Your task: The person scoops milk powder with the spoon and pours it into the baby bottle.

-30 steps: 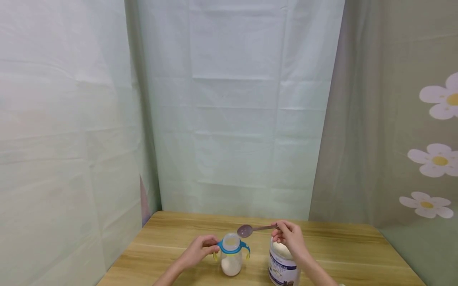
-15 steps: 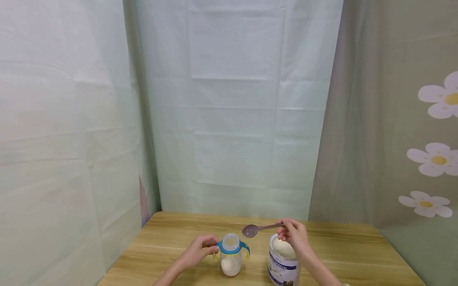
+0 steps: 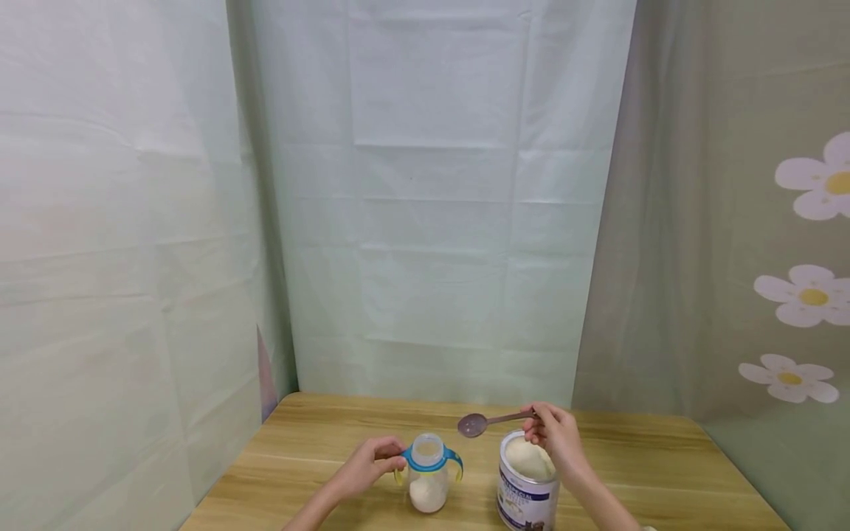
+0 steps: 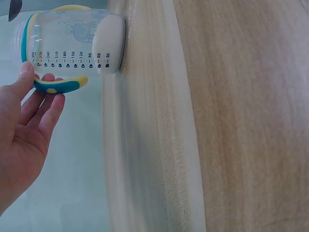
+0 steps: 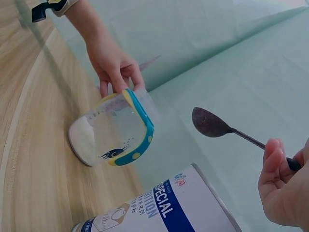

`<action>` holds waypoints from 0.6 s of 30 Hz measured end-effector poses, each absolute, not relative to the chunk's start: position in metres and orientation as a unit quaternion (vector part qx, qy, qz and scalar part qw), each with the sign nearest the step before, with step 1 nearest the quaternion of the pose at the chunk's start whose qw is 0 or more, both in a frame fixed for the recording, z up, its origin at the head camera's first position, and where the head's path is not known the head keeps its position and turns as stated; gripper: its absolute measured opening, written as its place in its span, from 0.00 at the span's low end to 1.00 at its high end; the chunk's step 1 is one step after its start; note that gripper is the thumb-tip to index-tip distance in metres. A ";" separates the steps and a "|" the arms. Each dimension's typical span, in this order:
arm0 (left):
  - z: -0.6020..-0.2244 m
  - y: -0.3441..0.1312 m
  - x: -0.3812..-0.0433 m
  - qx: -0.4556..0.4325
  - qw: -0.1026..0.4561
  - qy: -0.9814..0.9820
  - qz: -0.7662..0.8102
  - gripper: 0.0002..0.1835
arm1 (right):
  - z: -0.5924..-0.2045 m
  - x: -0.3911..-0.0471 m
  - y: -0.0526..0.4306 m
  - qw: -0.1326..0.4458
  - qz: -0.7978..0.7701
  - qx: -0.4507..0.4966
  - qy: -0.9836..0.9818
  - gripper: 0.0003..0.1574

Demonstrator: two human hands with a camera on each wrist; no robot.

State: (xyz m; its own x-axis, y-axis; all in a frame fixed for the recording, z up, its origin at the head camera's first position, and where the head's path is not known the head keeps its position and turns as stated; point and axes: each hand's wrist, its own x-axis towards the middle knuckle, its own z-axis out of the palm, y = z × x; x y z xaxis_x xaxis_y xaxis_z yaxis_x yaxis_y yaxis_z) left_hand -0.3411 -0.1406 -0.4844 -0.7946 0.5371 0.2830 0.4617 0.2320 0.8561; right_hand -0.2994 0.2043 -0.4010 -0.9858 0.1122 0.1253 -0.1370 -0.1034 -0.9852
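Observation:
A clear baby bottle (image 3: pixel 428 483) with a blue and yellow two-handled collar stands lidless on the table, white powder in its bottom. My left hand (image 3: pixel 369 467) pinches the bottle's left handle (image 4: pixel 55 86) between thumb and fingers. In my right hand (image 3: pixel 556 441) is the handle end of a dark spoon (image 3: pixel 474 425), held roughly level in the air between bottle and can. Its bowl (image 5: pixel 210 122) looks empty, with a little powder residue. Just below the right hand stands an uncovered can (image 3: pixel 524 501) with a white and blue label, filled high with pale powder (image 3: pixel 529 458).
Everything stands on a wood-grain table (image 3: pixel 319 420). Pale cloth sheets (image 3: pixel 432 221) hang behind and at the left, and a flower-printed cloth (image 3: pixel 684 221) hangs at the right. The can sits a short way right of the bottle.
My right hand has drawn the spoon rightward, away from the bottle's mouth and toward the can, uncovering more of the powder. The left hand and bottle have stayed in place.

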 end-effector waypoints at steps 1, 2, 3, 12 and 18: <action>-0.485 -0.141 -0.341 0.317 0.036 0.785 0.531 0.09 | -0.401 -0.299 0.205 0.084 0.741 0.010 -0.666 0.18; -0.485 -0.141 -0.342 0.317 0.036 0.786 0.530 0.09 | -0.400 -0.299 0.206 0.085 0.740 0.009 -0.667 0.18; -0.485 -0.141 -0.342 0.317 0.035 0.786 0.530 0.09 | -0.400 -0.299 0.206 0.085 0.740 0.009 -0.667 0.18; -0.485 -0.141 -0.343 0.321 0.031 0.788 0.524 0.09 | -0.399 -0.298 0.213 0.093 0.745 0.005 -0.660 0.18; -0.484 -0.142 -0.342 0.322 0.033 0.791 0.519 0.10 | -0.401 -0.301 0.217 0.103 0.733 -0.001 -0.673 0.19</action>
State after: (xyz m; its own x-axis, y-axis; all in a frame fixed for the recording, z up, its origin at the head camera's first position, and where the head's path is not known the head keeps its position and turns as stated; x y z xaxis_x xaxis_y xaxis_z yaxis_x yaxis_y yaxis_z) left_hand -0.3421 -0.1417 -0.4844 -0.7900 0.5442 0.2823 0.4755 0.2534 0.8424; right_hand -0.3006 0.2172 -0.4012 -0.9787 0.1528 0.1372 -0.1497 -0.0738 -0.9860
